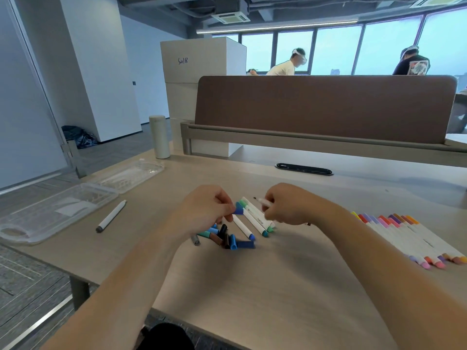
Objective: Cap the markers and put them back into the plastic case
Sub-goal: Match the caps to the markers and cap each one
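Observation:
My left hand pinches a blue cap between thumb and fingers. My right hand grips an uncapped white marker, its dark tip pointing left toward the cap. Between and below the hands lie capped blue and green markers and a small heap of loose caps. A row of capped warm-coloured markers lies at the right. A grey-capped marker rests alone at the left. The clear plastic case lies open at the table's left edge.
The case's clear lid sits behind the case. A pale bottle stands at the back left. A brown divider closes off the table's far side, with a cable slot before it. Two people work beyond it.

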{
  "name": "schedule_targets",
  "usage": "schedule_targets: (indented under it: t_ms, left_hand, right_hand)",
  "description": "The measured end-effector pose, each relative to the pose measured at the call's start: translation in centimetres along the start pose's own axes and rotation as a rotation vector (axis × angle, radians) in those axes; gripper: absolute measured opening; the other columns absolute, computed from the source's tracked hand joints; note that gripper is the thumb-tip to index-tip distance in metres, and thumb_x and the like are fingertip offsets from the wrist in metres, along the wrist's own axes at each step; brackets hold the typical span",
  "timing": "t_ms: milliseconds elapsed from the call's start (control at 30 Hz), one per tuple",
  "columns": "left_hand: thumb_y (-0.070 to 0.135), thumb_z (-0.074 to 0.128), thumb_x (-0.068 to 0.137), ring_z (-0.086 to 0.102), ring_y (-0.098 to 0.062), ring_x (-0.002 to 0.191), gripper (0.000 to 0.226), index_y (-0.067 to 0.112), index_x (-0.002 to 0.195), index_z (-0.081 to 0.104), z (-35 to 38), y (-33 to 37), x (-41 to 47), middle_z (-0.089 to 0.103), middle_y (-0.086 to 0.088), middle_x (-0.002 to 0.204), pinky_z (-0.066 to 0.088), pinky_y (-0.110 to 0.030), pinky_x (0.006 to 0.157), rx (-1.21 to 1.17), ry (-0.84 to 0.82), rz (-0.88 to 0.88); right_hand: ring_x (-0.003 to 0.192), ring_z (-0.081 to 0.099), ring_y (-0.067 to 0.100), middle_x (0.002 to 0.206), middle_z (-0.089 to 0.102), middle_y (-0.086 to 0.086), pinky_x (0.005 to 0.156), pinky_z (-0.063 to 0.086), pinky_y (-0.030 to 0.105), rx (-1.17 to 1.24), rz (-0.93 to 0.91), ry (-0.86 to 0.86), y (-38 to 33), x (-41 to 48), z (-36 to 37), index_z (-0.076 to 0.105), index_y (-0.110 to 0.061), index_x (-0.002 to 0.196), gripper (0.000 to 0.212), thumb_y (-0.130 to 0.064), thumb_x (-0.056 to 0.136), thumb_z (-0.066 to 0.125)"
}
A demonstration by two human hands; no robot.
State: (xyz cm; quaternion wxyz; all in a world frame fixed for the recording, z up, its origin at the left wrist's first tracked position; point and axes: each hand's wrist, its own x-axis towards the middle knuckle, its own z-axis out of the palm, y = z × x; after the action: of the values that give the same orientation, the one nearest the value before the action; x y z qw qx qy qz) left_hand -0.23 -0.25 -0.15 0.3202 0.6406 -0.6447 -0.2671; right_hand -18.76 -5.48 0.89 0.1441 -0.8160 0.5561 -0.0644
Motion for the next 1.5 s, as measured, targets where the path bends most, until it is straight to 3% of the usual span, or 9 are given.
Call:
schedule_targets:
  t_ms: [233,367,633,867,1000,1100,1500]
  left_hand:
    - [0.021,0.071,0.087,0.068,-0.011,0.082,0.003,0.022,0.087,0.067,1.3,1.0,-1.3,0.074,0.006,0.087,0.056,-0.028,0.078,0.263,-0.180,0.094]
    - [0.022,0.069,0.088,0.064,-0.009,0.080,0.007,0.018,0.094,0.070,1.9,0.2,-1.8,0.070,0.005,0.087,0.047,-0.018,0.064,0.331,-0.159,0.107]
    - [0.028,0.067,0.091,0.056,-0.010,0.085,0.003,0.026,0.090,0.068,2.9,-0.5,-2.8,0.061,0.006,0.093,0.034,-0.015,0.059,0.465,-0.154,0.162]
    - [0.031,0.067,0.089,0.056,-0.011,0.081,0.012,0.023,0.096,0.071,3.2,-1.0,-2.4,0.060,0.007,0.091,0.037,-0.020,0.061,0.456,-0.113,0.204]
    - [0.019,0.058,0.094,0.055,-0.010,0.085,0.014,0.021,0.101,0.071,2.9,-0.7,-1.6,0.059,0.006,0.095,0.039,-0.019,0.070,0.494,-0.063,0.178]
    - [0.020,0.060,0.094,0.057,-0.012,0.094,0.020,0.019,0.110,0.072,3.0,-0.2,-1.1,0.060,0.003,0.105,0.038,-0.018,0.074,0.586,-0.121,0.172]
    - [0.022,0.063,0.092,0.061,-0.018,0.088,0.016,0.014,0.103,0.072,4.1,-0.6,-0.1,0.066,-0.003,0.102,0.048,-0.026,0.075,0.568,-0.200,0.171]
  right_hand:
    - [0.059,0.059,0.011,0.079,0.066,0.004,0.054,0.049,0.019,0.318,0.037,0.066,0.5,-0.2,0.2,0.065,-0.013,0.117,0.024,-0.027,0.102,0.051]
    - [0.061,0.052,0.009,0.075,0.061,-0.001,0.055,0.041,0.019,0.326,0.026,0.115,0.2,-0.7,0.9,0.062,-0.015,0.124,0.029,-0.030,0.102,0.049]
    - [0.062,0.053,0.013,0.077,0.063,0.004,0.054,0.044,0.021,0.368,0.074,0.083,-0.1,-1.8,1.4,0.067,-0.012,0.113,0.027,-0.030,0.101,0.052]
    - [0.059,0.053,0.013,0.075,0.065,0.003,0.051,0.043,0.022,0.408,0.074,0.084,-0.2,-2.5,1.0,0.068,-0.013,0.104,0.021,-0.027,0.098,0.053]
    - [0.060,0.053,0.013,0.076,0.065,0.003,0.051,0.042,0.022,0.422,0.064,0.083,-0.2,-2.5,0.8,0.068,-0.013,0.106,0.021,-0.027,0.099,0.054]
    - [0.061,0.053,0.014,0.078,0.065,0.003,0.049,0.041,0.021,0.411,0.059,0.069,-0.3,-2.5,0.8,0.068,-0.012,0.109,0.023,-0.028,0.099,0.053]
    - [0.057,0.053,0.014,0.078,0.066,0.006,0.047,0.041,0.022,0.449,0.070,0.049,0.2,-2.0,1.2,0.071,-0.010,0.104,0.022,-0.026,0.097,0.057]
